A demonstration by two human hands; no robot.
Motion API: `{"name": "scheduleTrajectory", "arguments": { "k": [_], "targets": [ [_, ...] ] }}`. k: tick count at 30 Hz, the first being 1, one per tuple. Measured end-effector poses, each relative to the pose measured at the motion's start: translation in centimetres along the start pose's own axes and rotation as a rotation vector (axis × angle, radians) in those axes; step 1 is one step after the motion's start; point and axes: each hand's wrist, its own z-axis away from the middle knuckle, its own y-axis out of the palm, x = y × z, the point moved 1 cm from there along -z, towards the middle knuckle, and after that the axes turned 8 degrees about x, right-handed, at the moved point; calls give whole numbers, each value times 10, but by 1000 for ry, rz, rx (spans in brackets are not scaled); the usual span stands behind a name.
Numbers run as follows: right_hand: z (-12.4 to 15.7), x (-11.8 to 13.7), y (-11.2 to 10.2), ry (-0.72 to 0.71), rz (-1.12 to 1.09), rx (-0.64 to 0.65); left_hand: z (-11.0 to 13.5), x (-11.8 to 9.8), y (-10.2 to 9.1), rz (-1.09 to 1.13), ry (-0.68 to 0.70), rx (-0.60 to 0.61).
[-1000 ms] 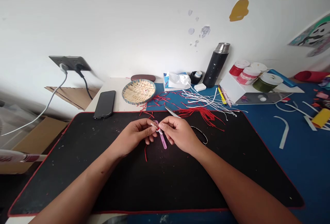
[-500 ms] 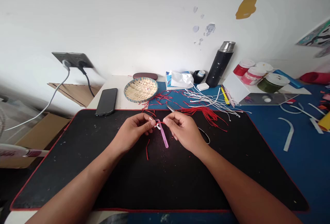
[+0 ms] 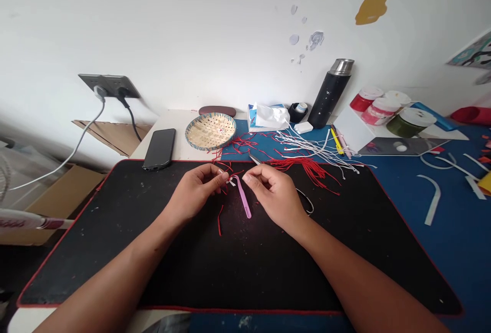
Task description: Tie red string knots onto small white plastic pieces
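Note:
My left hand point(image 3: 199, 190) pinches a small piece of red and white cord point(image 3: 232, 181) between thumb and forefinger. A short red end points from it toward the other hand. To the right, my right hand point(image 3: 272, 187) has thumb and forefinger pressed together; whatever may be between them is too small to make out. A pink hooked plastic tool point(image 3: 244, 200) lies on the black mat point(image 3: 230, 271) between the hands. Below the left fingers rests a loose red cord scrap point(image 3: 220, 220). A pointed metal tip point(image 3: 254, 159) shows behind the right hand, the rest hidden.
Behind the mat are a phone point(image 3: 159, 148), a woven basket point(image 3: 210, 132), a tissue box point(image 3: 267, 117) and a black flask point(image 3: 330, 95). Red cords point(image 3: 310, 168) and white cords point(image 3: 320, 150) spread at the mat's back edge. Paint jars point(image 3: 410, 121) stand at the right.
The red cord that spanned both hands now shows only a short end by the left fingers. The gap between the hands has widened slightly. The camera view has shifted a little.

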Motion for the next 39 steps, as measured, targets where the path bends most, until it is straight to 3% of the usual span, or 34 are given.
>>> {"name": "scheduleTrajectory", "arguments": {
  "k": [5, 12, 24, 28, 39],
  "targets": [
    [2, -5, 7, 54, 28, 135, 2, -5, 3, 43, 27, 41],
    [1, -8, 9, 108, 47, 173, 4, -6, 4, 3, 33, 94],
    [1, -5, 8, 80, 59, 127, 5, -9, 6, 73, 38, 170],
    [1, -5, 6, 70, 36, 90, 5, -6, 4, -19, 18, 210],
    [1, -6, 7, 49, 41, 147, 8, -10, 6, 31, 46, 160]
  ]
}}
